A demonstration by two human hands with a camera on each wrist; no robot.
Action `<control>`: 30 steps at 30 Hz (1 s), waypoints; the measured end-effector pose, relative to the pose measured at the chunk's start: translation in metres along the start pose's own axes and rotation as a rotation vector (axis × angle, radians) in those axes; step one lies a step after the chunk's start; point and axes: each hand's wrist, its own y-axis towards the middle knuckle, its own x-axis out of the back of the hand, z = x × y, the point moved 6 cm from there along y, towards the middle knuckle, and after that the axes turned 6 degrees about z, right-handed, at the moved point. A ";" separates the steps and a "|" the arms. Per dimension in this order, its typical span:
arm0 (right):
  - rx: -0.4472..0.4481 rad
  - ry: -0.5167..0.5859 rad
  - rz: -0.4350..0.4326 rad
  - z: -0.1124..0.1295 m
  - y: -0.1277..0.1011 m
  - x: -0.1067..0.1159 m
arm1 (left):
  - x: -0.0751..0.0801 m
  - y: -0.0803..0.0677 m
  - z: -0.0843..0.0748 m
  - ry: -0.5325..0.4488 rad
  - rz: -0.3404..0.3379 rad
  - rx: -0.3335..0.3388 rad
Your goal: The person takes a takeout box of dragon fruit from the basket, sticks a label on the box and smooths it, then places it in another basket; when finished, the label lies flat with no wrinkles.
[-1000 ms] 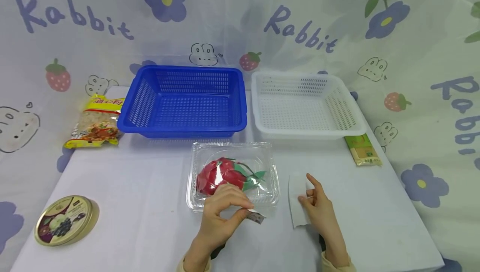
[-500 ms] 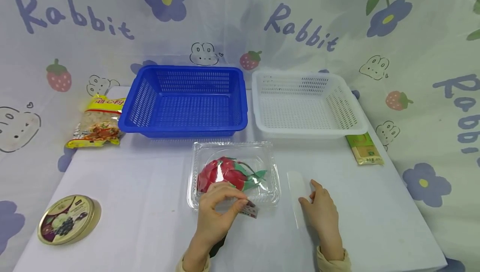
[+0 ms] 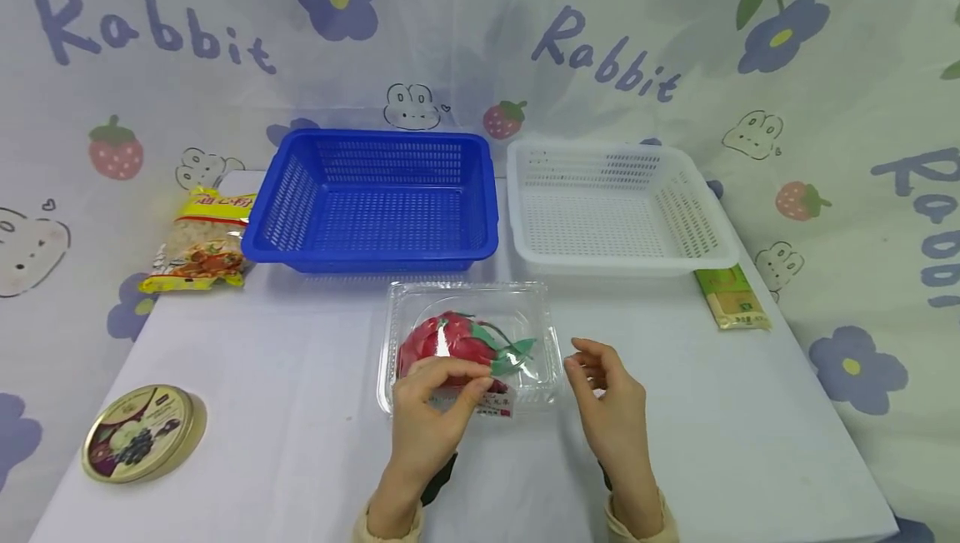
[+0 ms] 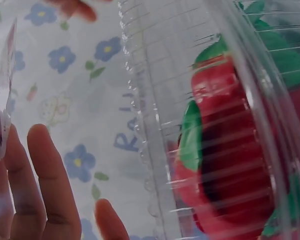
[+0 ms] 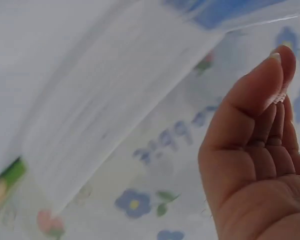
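My left hand (image 3: 431,410) pinches a small printed label (image 3: 495,403) between thumb and forefinger, over the front edge of a clear plastic box (image 3: 551,310). In the left wrist view the label (image 4: 1,107) is seen nearly edge-on, beside the raised fingers (image 4: 52,175). Inside the closed box lies a shiny red fruit (image 3: 453,339) with green leaf-like tips, resembling a dragon fruit. My right hand (image 3: 611,401) hovers by the box's right front corner, fingers loosely bent, holding nothing visible. The right wrist view shows its thumb (image 5: 250,95) close to the forefinger.
Behind the box stand a blue basket (image 3: 371,266) and a white basket (image 3: 626,264). A yellow food bag (image 3: 202,243) leans at the left beside the blue one. A green packet (image 3: 733,297) lies at the right. At front left is a round gold tin (image 3: 138,435).
The label in my left hand has turned its printed face up and moved over the box's front edge. My right hand has moved left toward the box. The white strip beside it has gone from view.
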 end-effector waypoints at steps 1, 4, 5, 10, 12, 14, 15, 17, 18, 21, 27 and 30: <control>0.014 0.051 0.027 0.007 -0.002 -0.004 | 0.000 0.001 0.000 0.006 -0.008 0.000; 0.043 0.214 0.122 0.024 -0.009 -0.019 | 0.001 0.002 -0.002 0.033 -0.034 0.004; 0.056 0.263 0.152 0.028 -0.011 -0.023 | 0.002 0.003 -0.002 0.042 -0.041 0.008; 0.145 0.336 0.200 0.042 -0.016 -0.039 | 0.005 0.005 -0.001 0.067 -0.059 0.025; 0.168 0.332 0.185 0.045 -0.016 -0.042 | 0.006 0.006 -0.001 0.070 -0.062 0.024; 0.193 0.322 0.168 0.048 -0.015 -0.045 | 0.006 0.007 0.000 0.075 -0.063 0.026; 0.202 0.320 0.161 0.049 -0.014 -0.046 | 0.006 0.007 0.000 0.079 -0.063 0.026; 0.208 0.311 0.148 0.050 -0.012 -0.048 | 0.006 0.008 0.001 0.091 -0.066 0.030; 0.212 0.304 0.142 0.050 -0.011 -0.048 | 0.006 0.008 0.001 0.098 -0.066 0.030; 0.209 0.280 0.132 0.051 -0.007 -0.051 | 0.005 0.009 0.002 0.123 -0.063 0.030; 0.188 0.222 0.122 0.051 0.000 -0.059 | 0.004 0.009 0.006 0.174 -0.055 0.034; 0.178 0.182 0.104 0.050 0.003 -0.062 | 0.003 0.009 0.010 0.201 -0.038 0.053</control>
